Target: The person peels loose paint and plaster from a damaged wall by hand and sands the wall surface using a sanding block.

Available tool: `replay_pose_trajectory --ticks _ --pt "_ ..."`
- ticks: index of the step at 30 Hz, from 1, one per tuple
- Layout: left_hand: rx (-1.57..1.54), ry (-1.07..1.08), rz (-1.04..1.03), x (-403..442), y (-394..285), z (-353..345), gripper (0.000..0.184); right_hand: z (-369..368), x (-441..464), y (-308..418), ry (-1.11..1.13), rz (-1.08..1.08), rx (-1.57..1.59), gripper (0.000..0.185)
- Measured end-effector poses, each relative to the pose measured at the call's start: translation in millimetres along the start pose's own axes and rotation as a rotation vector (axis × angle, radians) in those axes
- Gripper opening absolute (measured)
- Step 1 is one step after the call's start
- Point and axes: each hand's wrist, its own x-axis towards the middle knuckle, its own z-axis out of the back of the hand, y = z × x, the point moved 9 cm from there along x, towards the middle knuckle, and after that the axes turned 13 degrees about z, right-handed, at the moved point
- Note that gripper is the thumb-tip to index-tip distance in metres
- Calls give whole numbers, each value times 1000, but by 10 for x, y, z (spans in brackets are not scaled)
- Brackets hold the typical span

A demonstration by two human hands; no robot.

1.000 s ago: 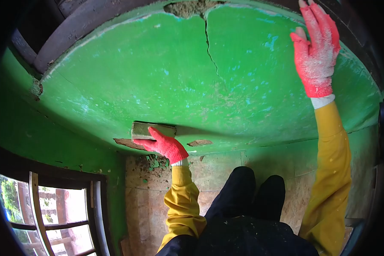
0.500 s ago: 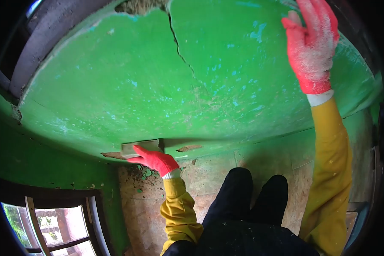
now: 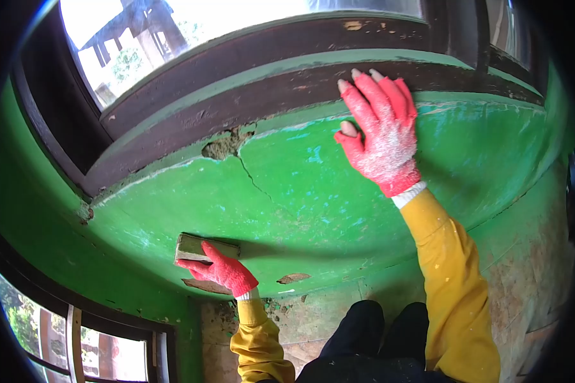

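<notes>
My left hand point(image 3: 227, 271), in a red glove, is closed around a greyish rectangular sanding block point(image 3: 195, 247). The block lies against the low part of a green painted wall point(image 3: 338, 214), just above a chipped patch point(image 3: 206, 286). Higher up on the right, my right hand point(image 3: 383, 137) wears a red glove dusted with white, its bare fingertips showing. Its fingers are stretched out and rest on the dark wooden window frame point(image 3: 287, 89), with the palm over the wall's upper edge. Nothing is visible in that hand.
A crack point(image 3: 252, 179) runs down from a broken hole point(image 3: 223, 145) beneath the window frame. Green paint flakes and debris point(image 3: 271, 309) lie on the tiled floor point(image 3: 306, 322) along the wall. Another window point(image 3: 112, 354) stands at lower left. My dark-clothed knees point(image 3: 364, 322) face the wall.
The view has tilted upward, bringing the window into sight. My left hand has slid the block a little up the wall. My right hand now appears on the wooden frame.
</notes>
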Motion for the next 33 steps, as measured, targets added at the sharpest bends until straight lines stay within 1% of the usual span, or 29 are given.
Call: replay_pose_trajectory --ticks 1,2,3,4,5,6,7,8,9,10,11,13,14,16,17,18,20,21,23,25,26,28,30,31,32,33 --pt "89 -37 -65 -96 -163 -98 91 -4 -6 -10 2 -6 3 58" --pt "165 -11 -152 -305 -409 -288 96 -14 -12 -13 -2 -13 14 58" --pt "268 22 -454 -510 -595 -523 101 -27 -25 -18 -2 -20 27 59" --pt "184 156 -549 -865 -828 -824 101 -29 -53 -16 3 -26 21 59" --pt "306 173 -769 -1235 -1109 -1008 101 -12 -66 0 -25 -21 36 58" --pt "350 191 -766 -1430 -1196 -1077 94 2 -73 27 -62 -15 50 58" --pt "388 207 -771 -1527 -1274 -1138 87 24 -177 100 -62 -84 62 60" --pt "370 201 -787 -1503 -1327 -1102 87 64 -313 265 -65 -119 147 61" --pt "337 310 -776 -1473 -1292 -1096 78 101 -441 458 -66 -144 238 63" --pt "311 414 -761 -1451 -1274 -1080 70 96 -493 704 -15 -110 325 64" --pt "310 397 -769 -1417 -1335 -1001 70 67 -537 964 38 -78 417 65" --pt "358 681 -577 -1341 -1313 -1042 59 -123 -583 1397 122 -153 469 67" --pt "370 760 -542 -1355 -1367 -1020 58 -171 -532 1493 78 -216 350 65" --pt "438 807 -549 -1339 -1463 -999 56 -229 -415 1683 3 -360 129 61" --pt "454 846 -535 -1306 -1473 -999 56 -229 -378 1697 -42 -429 74 60" --pt "453 838 -545 -1252 -1499 -972 56 -263 -314 1684 -53 -428 78 60" --pt "512 901 -606 -1199 -1487 -988 55 -288 -176 1620 -109 -370 -2 61" --pt "508 899 -609 -1081 -1480 -1021 55 -218 -99 1516 -62 -308 104 72" --pt "204 557 -754 -619 -1772 -848 51 -35 -113 1188 25 -246 145 88" --pt "144 382 -716 -89 -1978 -851 48 257 -381 576 -109 -461 -2 101" --pt "138 376 -711 102 -1997 -913 48 244 -673 160 -181 -673 -48 102" --pt "242 250 -738 384 -1968 -988 43 298 -811 -41 -253 -894 -96 104" --pt "242 232 -777 384 -1885 -1024 40 347 -522 204 -191 -754 -121 99" --pt "240 209 -815 353 -1900 -1035 38 316 -331 634 -114 -481 -114 84" --pt "221 200 -813 337 -1944 -1012 36 148 -250 1051 -10 -217 63 67" --pt "238 200 -807 365 -1965 -966 36 -167 -426 1452 87 -161 267 56"
